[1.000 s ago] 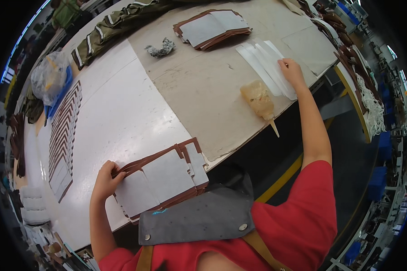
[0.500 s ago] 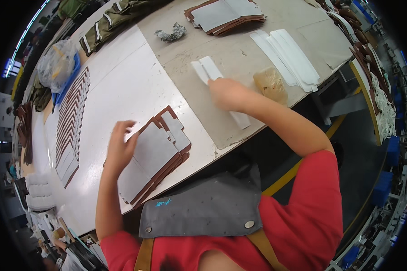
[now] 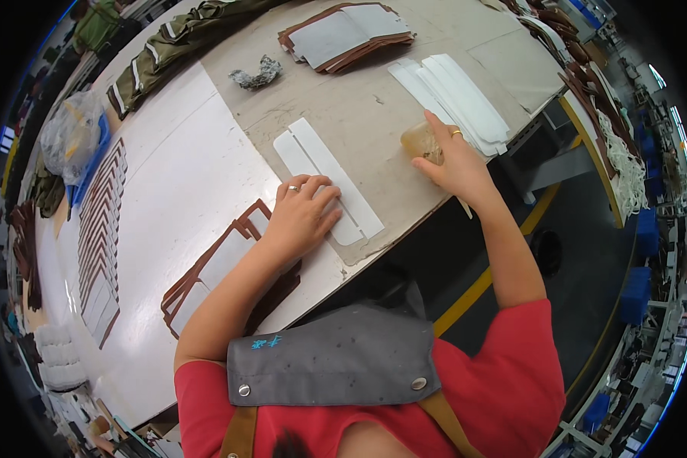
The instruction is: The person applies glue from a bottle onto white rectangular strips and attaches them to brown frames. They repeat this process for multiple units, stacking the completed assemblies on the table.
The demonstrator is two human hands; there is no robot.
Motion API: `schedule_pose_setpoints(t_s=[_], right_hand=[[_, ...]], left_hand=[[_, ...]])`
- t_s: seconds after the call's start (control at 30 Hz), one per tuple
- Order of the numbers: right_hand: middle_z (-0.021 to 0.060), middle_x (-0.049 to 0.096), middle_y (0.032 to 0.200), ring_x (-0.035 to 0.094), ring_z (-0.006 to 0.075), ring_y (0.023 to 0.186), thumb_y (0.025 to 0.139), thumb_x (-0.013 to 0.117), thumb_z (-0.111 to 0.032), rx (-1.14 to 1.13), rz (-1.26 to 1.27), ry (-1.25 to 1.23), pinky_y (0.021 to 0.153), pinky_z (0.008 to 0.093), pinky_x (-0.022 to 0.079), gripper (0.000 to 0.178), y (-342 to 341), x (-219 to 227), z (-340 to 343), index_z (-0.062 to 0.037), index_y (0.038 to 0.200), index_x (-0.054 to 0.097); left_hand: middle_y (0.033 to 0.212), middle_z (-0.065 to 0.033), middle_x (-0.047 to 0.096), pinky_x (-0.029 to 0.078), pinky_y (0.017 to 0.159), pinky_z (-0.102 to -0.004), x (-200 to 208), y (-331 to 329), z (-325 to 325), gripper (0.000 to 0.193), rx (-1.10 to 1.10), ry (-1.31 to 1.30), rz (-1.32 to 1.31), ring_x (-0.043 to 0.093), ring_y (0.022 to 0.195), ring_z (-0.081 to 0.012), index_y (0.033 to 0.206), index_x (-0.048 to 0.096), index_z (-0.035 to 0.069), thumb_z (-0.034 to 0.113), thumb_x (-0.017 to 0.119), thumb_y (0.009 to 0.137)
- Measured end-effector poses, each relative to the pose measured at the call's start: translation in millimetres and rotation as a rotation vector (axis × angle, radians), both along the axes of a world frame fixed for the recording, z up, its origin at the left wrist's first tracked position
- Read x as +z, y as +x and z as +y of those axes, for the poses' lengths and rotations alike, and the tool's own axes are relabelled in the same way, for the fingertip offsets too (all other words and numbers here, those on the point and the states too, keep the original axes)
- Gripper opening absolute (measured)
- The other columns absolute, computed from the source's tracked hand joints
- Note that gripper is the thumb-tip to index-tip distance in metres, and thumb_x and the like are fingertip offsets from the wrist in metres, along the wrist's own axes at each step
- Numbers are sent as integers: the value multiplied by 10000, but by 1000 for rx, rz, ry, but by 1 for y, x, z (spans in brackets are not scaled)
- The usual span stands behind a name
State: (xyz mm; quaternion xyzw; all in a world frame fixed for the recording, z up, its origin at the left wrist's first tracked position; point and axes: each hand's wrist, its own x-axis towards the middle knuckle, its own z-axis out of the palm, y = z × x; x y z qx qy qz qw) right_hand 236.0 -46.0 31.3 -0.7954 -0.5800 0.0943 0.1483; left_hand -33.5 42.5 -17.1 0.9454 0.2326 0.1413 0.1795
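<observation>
Far left edge: a clear plastic bag bulging with pale stuff sits on a blue tray at the table's rim; no label on it can be told.
Row of frames: brown-edged grey pieces lie fanned in a long line down the white tabletop, well apart from the hands.
Top left: folded olive-green fabric pieces with pale trim lie stacked along the far edge.
Near stack: brown-trimmed grey panels lie on the white tabletop, partly under the left forearm.
Left hand: open, palm down, fingers spread flat; it presses on the near end of the white strip pair, a ring on one finger.
White strip pair: two long rounded white strips side by side, flat on the tan work mat, running from the left hand away toward the far side.
Grey lump: a crumpled grey rag rests on the mat, apart from both hands.
Far stack: more brown-trimmed grey panels lie piled at the top of the mat.
Right hand: closed around an amber glue brush, its head on the mat; a ring shows on one finger.
White strip pile: overlapping long white strips lie just beyond the right hand, touching its fingertips.
Apron: a grey bib with a small blue mark, over a red shirt.
</observation>
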Motion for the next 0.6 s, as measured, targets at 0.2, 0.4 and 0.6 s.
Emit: schedule_pose_setpoints(t_s=[0.2,0.4,0.6], right_hand=[[186,523,1177,578,320,1030,732,652,-322,-150,-58,91,840,394,486,723,43,25,-4,-192,1383,367],[164,504,1248,538,338,1091,748,650,-295,-246,-272,241,903,412,452,701,163,8,14,-201,1382,367],[153,510,1254,536,329,1072,769,656,-307,-183,-677,341,921,395,431,621,200,-40,43,-158,1334,445]], left_hand=[[1115,-75,517,314,947,-431,3,-9,-2,237,7,-24,34,433,1117,-307,991,573,115,235,642,799],[1112,-66,520,316,941,-433,7,-8,-2,227,-45,-91,14,430,1110,-302,972,575,113,212,660,786],[1114,-51,525,339,924,-440,5,-9,-6,243,-61,-119,-13,453,1115,-314,992,578,121,221,656,783]])
